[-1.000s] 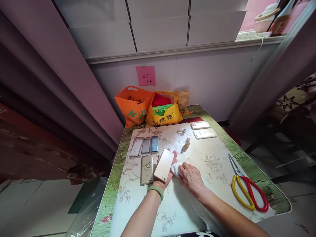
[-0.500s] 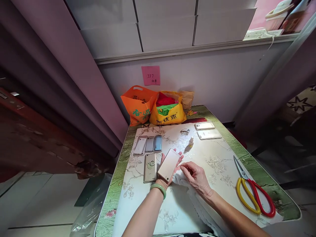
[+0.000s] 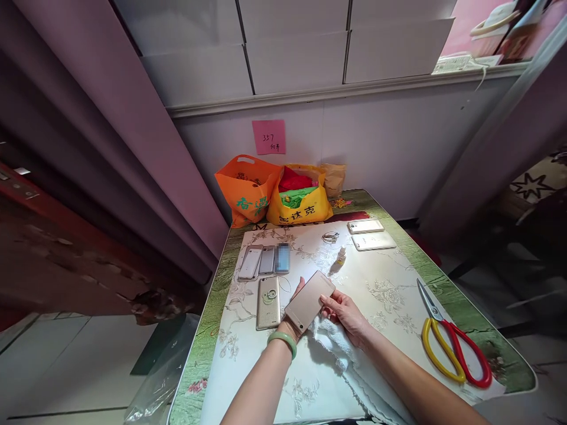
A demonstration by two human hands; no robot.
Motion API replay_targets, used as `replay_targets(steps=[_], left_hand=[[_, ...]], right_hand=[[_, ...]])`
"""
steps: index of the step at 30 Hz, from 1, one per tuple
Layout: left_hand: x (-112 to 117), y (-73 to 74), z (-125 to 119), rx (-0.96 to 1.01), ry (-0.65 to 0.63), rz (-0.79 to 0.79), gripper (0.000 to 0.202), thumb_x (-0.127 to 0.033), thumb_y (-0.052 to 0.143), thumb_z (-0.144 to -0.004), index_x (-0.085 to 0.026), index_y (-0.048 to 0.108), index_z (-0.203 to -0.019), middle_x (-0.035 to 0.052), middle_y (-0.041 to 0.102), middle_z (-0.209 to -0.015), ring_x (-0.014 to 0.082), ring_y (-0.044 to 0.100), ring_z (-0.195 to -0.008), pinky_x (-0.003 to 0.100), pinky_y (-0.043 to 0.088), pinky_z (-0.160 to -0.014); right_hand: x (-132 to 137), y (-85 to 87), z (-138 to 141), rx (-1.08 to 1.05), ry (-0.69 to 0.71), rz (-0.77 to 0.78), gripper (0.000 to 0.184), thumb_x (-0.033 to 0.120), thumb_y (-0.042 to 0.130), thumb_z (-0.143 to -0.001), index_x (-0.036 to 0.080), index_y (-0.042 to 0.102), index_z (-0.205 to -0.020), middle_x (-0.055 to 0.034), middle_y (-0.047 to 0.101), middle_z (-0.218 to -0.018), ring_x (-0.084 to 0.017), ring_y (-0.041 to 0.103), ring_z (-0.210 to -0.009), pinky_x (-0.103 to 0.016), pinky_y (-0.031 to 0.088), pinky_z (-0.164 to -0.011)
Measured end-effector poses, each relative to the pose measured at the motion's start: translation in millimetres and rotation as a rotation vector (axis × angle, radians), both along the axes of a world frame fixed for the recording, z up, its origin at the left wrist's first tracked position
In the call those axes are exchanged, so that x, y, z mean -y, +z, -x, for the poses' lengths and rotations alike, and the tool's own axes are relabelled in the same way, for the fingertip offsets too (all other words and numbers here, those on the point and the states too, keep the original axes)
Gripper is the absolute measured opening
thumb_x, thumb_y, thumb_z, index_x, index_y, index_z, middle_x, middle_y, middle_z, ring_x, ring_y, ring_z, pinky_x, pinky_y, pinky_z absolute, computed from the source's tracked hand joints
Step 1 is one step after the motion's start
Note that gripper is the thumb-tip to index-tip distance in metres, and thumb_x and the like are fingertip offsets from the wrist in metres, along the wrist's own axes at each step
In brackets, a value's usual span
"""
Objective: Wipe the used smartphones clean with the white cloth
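A gold-pink smartphone (image 3: 310,301), its back facing up, is held tilted above the table between both hands. My left hand (image 3: 292,327), a green bangle (image 3: 282,342) at its wrist, supports it from below; most of its fingers are hidden under the phone. With the thumb on top, my right hand (image 3: 345,313) grips the phone's right edge. A white cloth (image 3: 349,360) hangs beneath my right hand and trails to the table's front edge. Just left of my left hand lies a gold phone (image 3: 268,304) with a ring on its back.
Several phones (image 3: 250,262) lie at the left, and two pale phones (image 3: 374,241) at the back right. A small bottle (image 3: 341,255) stands near a metal trinket (image 3: 330,237). Red-and-yellow scissors (image 3: 452,339) lie at right. Orange (image 3: 248,189) and yellow bags (image 3: 301,209) stand behind.
The smartphone has turned clockwise and tipped toward the right. My right hand, earlier apart from it beside the cloth, now holds its right edge.
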State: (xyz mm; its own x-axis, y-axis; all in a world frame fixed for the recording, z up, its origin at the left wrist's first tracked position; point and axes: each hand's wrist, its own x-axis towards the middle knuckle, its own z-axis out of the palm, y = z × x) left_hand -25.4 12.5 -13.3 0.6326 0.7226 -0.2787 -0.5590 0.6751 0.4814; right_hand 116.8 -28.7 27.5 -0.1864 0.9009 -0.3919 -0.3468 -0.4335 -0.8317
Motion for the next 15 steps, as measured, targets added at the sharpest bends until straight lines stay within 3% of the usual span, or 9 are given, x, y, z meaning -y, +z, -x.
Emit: replay_targets(steps=[2,5,8,11,15], left_hand=[[3,1.3,1,-0.003,-0.005,0.021,0.076,-0.070,0.037,-0.095,-0.010,0.061,-0.135,0.0120,0.075,-0.083,0.0228,0.068,-0.062,0.038,0.058,-0.070],[7,8.4,2,-0.048,0.164,-0.005,0.056,-0.056,0.047,-0.099,-0.018,0.059,-0.139,0.0133,0.074,-0.117,0.0249,0.072,-0.098,0.039,0.056,-0.093],[5,13.6,0,-0.047,0.214,0.006,0.052,-0.049,0.050,-0.099,-0.013,0.061,-0.134,0.0180,0.064,-0.137,0.0269,0.064,-0.122,0.042,0.047,-0.110],[1,13.6,-3,-0.034,0.225,0.029,0.051,-0.047,0.051,-0.099,-0.008,0.060,-0.131,0.0221,0.063,-0.136,0.0285,0.062,-0.126,0.046,0.042,-0.114],[0,12.3,-3,-0.025,0.221,0.030,0.052,-0.048,0.051,-0.099,-0.008,0.060,-0.131,0.0219,0.064,-0.135,0.0285,0.063,-0.124,0.047,0.042,-0.114]], right_hand=[[5,3.6,-4,-0.105,-0.072,-0.016,0.048,0.048,0.089,-0.068,0.016,0.066,-0.096,0.0008,0.066,-0.080,-0.007,0.058,-0.058,-0.017,0.043,-0.049],[10,6.0,-21,-0.135,-0.285,-0.020,0.047,0.043,0.091,-0.066,0.016,0.067,-0.097,0.0009,0.066,-0.077,-0.008,0.059,-0.055,-0.019,0.051,-0.052],[7,1.5,-53,-0.077,-0.513,-0.009,0.038,0.042,0.087,-0.069,0.018,0.063,-0.087,0.0029,0.063,-0.068,-0.009,0.058,-0.051,-0.017,0.051,-0.046],[-9,-7.3,-95,-0.004,-0.679,0.021,0.033,0.040,0.081,-0.073,0.021,0.055,-0.080,0.0055,0.058,-0.059,-0.008,0.057,-0.046,-0.014,0.049,-0.040],[-46,-17.5,-141,0.114,-0.813,0.066,0.029,0.028,0.081,-0.073,0.020,0.054,-0.079,0.0038,0.063,-0.061,-0.009,0.061,-0.047,-0.013,0.055,-0.044]])
